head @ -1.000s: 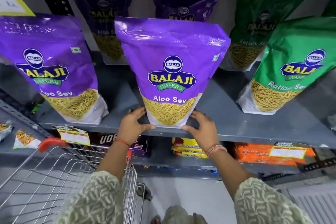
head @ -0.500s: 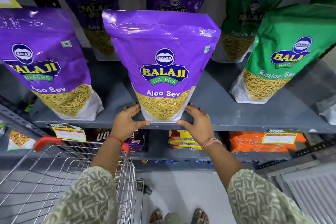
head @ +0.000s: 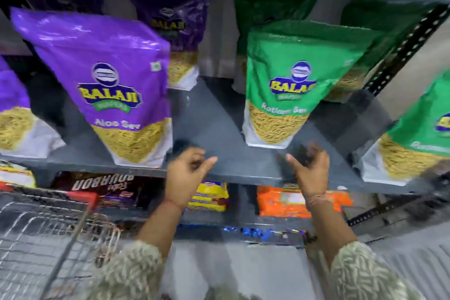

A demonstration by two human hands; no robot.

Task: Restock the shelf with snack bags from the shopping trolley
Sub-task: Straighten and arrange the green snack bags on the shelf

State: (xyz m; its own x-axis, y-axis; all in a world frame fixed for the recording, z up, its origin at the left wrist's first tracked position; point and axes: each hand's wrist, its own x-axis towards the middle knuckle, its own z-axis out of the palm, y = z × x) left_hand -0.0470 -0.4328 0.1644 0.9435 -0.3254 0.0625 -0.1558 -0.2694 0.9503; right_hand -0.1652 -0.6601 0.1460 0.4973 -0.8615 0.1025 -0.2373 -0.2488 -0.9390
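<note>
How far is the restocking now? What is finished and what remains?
Done: a purple Aloo Sev bag stands upright at the front edge of the grey shelf, and green Ratlami Sev bags stand to its right. In hand: nothing; the left hand and right hand are empty, near the shelf edge. Left: I cannot tell; no bags show in the visible part of the trolley.

Grey metal shelf unit fills pretty much everything, a black perforated upright on its right side, pale grey floor below it. Whole shot's blurry.
</note>
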